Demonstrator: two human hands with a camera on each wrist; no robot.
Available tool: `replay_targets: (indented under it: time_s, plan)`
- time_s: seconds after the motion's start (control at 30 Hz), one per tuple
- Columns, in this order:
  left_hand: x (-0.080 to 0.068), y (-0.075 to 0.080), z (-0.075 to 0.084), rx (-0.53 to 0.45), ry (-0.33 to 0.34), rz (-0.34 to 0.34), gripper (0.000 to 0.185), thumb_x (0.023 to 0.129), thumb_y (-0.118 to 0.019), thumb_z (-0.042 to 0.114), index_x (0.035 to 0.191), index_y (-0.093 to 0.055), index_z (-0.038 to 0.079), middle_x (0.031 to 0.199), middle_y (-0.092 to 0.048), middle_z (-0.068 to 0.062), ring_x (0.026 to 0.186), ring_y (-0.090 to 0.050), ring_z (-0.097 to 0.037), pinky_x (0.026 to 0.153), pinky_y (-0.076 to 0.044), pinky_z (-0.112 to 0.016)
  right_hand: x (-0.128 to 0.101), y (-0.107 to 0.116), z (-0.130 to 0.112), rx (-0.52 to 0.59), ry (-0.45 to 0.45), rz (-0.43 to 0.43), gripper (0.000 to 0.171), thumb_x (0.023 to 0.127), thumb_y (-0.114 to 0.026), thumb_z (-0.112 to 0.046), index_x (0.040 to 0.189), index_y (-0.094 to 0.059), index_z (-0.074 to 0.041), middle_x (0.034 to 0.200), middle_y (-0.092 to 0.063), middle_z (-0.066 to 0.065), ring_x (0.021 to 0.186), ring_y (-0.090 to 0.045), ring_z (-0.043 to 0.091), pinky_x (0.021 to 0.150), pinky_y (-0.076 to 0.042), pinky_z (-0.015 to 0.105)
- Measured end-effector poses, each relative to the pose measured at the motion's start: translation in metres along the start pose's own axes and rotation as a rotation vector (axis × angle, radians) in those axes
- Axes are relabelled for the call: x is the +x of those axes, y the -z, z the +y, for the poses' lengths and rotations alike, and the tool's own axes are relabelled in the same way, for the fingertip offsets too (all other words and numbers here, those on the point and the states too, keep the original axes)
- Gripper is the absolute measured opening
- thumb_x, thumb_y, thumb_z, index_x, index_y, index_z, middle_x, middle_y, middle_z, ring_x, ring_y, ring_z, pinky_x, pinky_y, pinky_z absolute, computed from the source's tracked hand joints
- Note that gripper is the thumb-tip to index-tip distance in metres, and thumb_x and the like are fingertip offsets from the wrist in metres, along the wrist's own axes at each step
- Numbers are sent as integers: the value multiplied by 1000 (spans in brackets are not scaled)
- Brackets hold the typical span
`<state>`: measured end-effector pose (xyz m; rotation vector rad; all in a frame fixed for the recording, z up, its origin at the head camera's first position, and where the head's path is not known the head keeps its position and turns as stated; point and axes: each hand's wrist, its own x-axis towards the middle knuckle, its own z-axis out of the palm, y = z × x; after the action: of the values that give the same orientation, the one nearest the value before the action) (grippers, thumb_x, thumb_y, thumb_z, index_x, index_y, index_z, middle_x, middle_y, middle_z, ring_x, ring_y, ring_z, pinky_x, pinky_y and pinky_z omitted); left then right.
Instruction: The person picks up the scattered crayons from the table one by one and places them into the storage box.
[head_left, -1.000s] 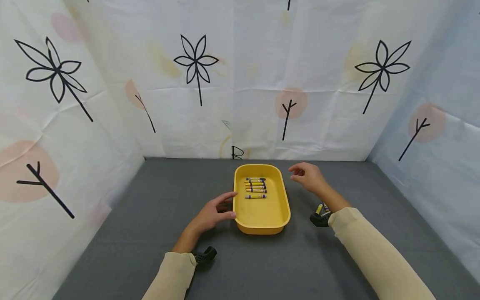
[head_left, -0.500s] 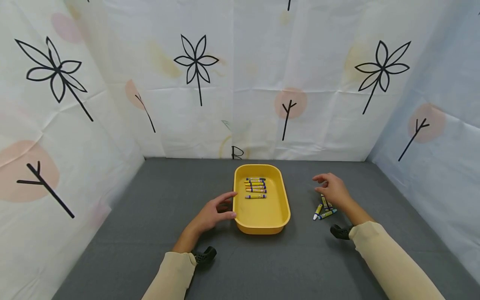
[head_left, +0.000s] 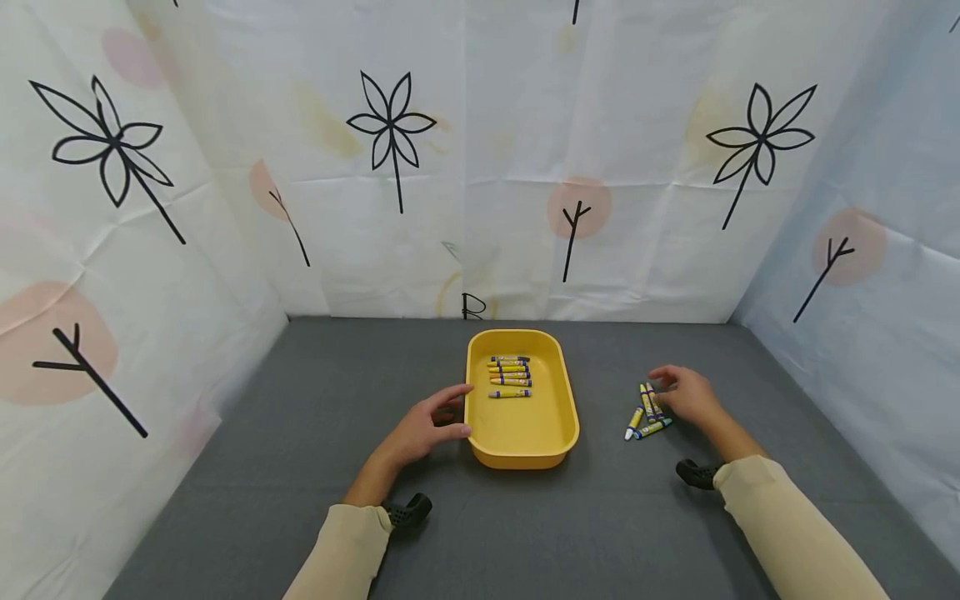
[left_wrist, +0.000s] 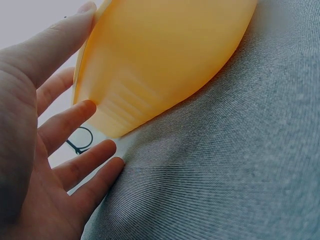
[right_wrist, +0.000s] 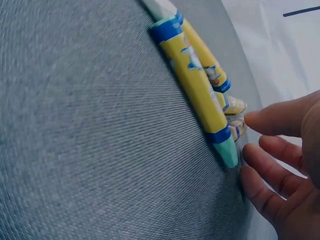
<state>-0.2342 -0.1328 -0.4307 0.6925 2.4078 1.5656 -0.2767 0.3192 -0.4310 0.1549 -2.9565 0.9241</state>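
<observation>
Right hand, head view: the right hand hangs beside the loose yellow-and-blue wrapped crayons on the desk, fingers bent loosely, nothing visibly held; a clumsy sweep could scatter them, since they lie bunched at odd angles.
Left hand, head view: half spread, the left hand touches the near-left side of the yellow, round-cornered tray without closing round it; too hard a push could slide the tray and disturb the near-parallel row of yellow-wrapped crayons inside.
Cloth, head view: matt dark grey covers the desk; behind hangs a creased white fabric backdrop printed with black line leaves.
Tray wall, left wrist view: smooth, curved, faintly translucent, probably plastic; thumb at the rim, other fingers fanned, so this light contact might slip if the tray were bumped.
Crayon barrel, right wrist view: the teal-tipped crayon is stout, its tip conical, its wrapper blue-banded with small printed figures, on ribbed weave.
Fingertip gap, right wrist view: thumb and fingers stand parted; contact with a crayon end cannot be told. A pinch could catch two, because the ends crowd together.
</observation>
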Motion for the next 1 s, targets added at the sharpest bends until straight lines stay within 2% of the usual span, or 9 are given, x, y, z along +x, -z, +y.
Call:
replay_targets:
  time_s: [0.1,0.2,0.33,0.47,0.7,1.0]
  plan:
    - [5,-2,-15,-1,-7,12,64,91,-69,12,148,-41,7,150,-38,-17,129,-43,-43,105,-35,-57,0,1,2,-14,-23,-33,35,87,-69,-4,119,-60,7,106,-60,26,99,-56,43,77,-46,52]
    - [9,-4,-29,2,-16,26,63,91,-69,12,148,-42,11,150,-39,-15,130,-43,-41,105,-35,-57,2,4,1,-29,-26,-65,36,86,-69,-4,118,-60,8,98,-63,21,87,-59,35,71,-48,47]
    - [10,-5,-34,10,-29,37,62,90,-70,17,147,-44,17,149,-41,-10,129,-45,-36,105,-37,-53,5,7,-1,-65,-34,-137,37,82,-69,-2,116,-60,9,85,-63,12,70,-58,22,59,-48,36]
    - [9,-4,-34,12,-33,41,62,89,-72,21,146,-46,21,149,-42,-6,129,-46,-32,105,-38,-51,7,6,-4,-86,-68,-181,38,81,-68,-2,116,-60,9,83,-62,9,66,-55,18,55,-47,32]
    - [10,-5,-35,11,-43,35,62,90,-71,23,146,-46,20,149,-42,-6,129,-45,-33,105,-37,-52,7,7,-7,-18,-31,-109,39,78,-66,2,117,-61,9,89,-64,13,73,-57,23,58,-46,33]
    - [10,-5,-35,3,-36,38,62,90,-71,18,146,-45,19,149,-42,-7,130,-45,-33,106,-37,-52,20,6,-27,114,43,10,33,91,-57,3,123,-59,6,105,-62,22,86,-61,30,63,-51,34]
